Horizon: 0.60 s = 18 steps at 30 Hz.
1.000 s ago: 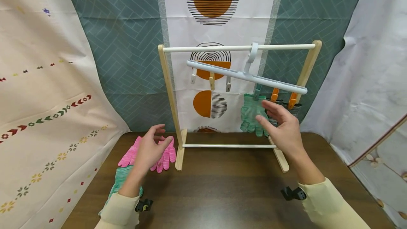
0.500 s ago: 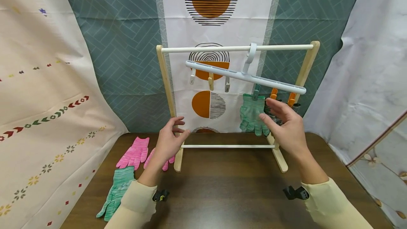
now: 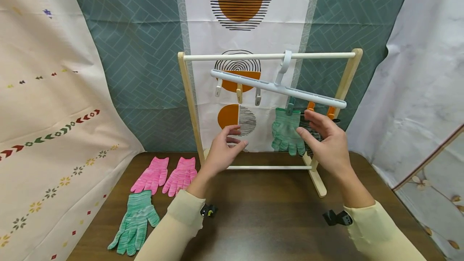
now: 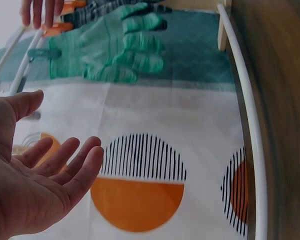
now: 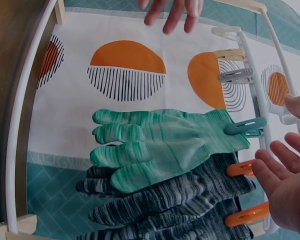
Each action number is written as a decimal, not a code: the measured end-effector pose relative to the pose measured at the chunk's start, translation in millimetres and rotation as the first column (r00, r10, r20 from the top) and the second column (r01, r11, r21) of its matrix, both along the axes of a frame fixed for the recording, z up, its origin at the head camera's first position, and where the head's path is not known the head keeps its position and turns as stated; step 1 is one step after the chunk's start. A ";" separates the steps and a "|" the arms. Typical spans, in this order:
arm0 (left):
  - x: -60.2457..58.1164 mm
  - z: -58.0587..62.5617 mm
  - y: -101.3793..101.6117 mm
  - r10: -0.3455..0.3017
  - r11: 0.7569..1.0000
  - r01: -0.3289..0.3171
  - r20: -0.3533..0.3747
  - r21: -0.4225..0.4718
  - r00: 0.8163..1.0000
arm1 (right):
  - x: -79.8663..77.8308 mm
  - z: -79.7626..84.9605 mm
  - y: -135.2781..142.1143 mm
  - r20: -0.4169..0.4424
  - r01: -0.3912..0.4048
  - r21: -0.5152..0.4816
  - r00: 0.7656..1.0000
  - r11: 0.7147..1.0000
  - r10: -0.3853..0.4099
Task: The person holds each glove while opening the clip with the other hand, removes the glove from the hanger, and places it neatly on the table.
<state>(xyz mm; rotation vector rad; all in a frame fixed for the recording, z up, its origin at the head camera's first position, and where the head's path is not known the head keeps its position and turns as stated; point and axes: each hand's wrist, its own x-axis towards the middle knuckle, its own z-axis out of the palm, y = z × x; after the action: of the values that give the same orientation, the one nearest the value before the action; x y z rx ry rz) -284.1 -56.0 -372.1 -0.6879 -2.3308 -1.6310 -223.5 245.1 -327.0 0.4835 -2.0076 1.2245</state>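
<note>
My left hand (image 3: 225, 150) is in the air before the rack, fingers loosely bent and holding nothing. My right hand (image 3: 328, 142) hovers near the hanging gloves, thumb and fingers apart, also holding nothing. A green glove (image 3: 287, 131) hangs by a teal clip (image 5: 245, 127) from the white hanger (image 3: 266, 85), which tilts down to the right. Beside it, dark striped gloves (image 5: 175, 192) hang from orange clips (image 5: 246, 215); my right hand partly hides them in the head view. A white clip (image 3: 218, 87), a yellow clip (image 3: 239, 93) and a grey clip (image 3: 257, 96) hold nothing.
The hanger hooks over the top bar of a wooden rack (image 3: 190, 104) standing on the brown table (image 3: 268, 220). Two pink gloves (image 3: 151, 175) and a green glove (image 3: 135, 222) lie at the table's left. Patterned cloths (image 3: 145, 71) surround the back and sides.
My left hand has moved right, from above the pink gloves to in front of the rack, uncovering the gloves on the table. My right hand stays almost in place.
</note>
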 end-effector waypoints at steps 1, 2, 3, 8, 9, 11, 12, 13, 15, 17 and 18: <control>-1.8 0.5 4.4 -0.017 1.000 0.017 0.004 0.003 1.000 | 0.0 0.5 -0.2 0.000 0.002 0.003 1.000 1.000 -0.002; -3.4 1.1 8.6 -0.033 0.999 0.033 0.008 0.008 0.999 | 0.0 1.1 -0.3 0.001 0.003 0.003 1.000 1.000 -0.003; -5.1 1.3 12.6 -0.046 0.999 0.046 0.013 0.012 0.999 | -0.6 1.4 -0.3 0.004 0.002 0.004 1.000 1.000 -0.002; -14.6 2.6 32.0 -0.095 0.995 0.093 0.041 0.042 0.995 | -1.4 5.0 -1.2 0.024 0.003 0.013 1.000 1.000 -0.003; -16.5 2.7 35.7 -0.104 0.994 0.102 0.045 0.046 0.994 | -2.0 5.5 -1.4 0.027 0.004 0.017 1.000 1.000 -0.004; -20.3 3.3 43.3 -0.127 0.991 0.124 0.054 0.056 0.990 | -2.5 7.3 -2.3 0.031 0.005 0.024 1.000 1.000 -0.005; -22.4 3.5 47.2 -0.140 0.989 0.137 0.053 0.058 0.989 | -2.9 7.9 -2.7 0.031 0.006 0.026 0.999 1.000 -0.007; -24.4 3.7 51.0 -0.152 0.987 0.148 0.055 0.060 0.987 | -3.1 8.9 -3.4 0.031 0.004 0.027 1.000 1.000 -0.005; -28.3 4.7 58.8 -0.177 0.982 0.173 0.056 0.069 0.983 | -4.3 10.7 -4.9 0.032 0.000 0.030 0.999 1.000 -0.001; -32.6 6.3 66.8 -0.200 0.978 0.195 0.060 0.078 0.978 | -5.7 12.3 -6.6 0.035 -0.006 0.032 0.999 0.999 0.005; -34.6 7.2 70.7 -0.212 0.975 0.207 0.063 0.084 0.975 | -6.4 13.1 -7.6 0.037 -0.011 0.030 0.999 0.999 0.009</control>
<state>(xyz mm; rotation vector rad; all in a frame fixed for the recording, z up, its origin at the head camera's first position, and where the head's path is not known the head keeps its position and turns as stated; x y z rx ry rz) -318.7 14.7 -364.9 -0.9000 -2.2959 -1.8524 -229.9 237.5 -313.9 0.4895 -2.0602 1.2187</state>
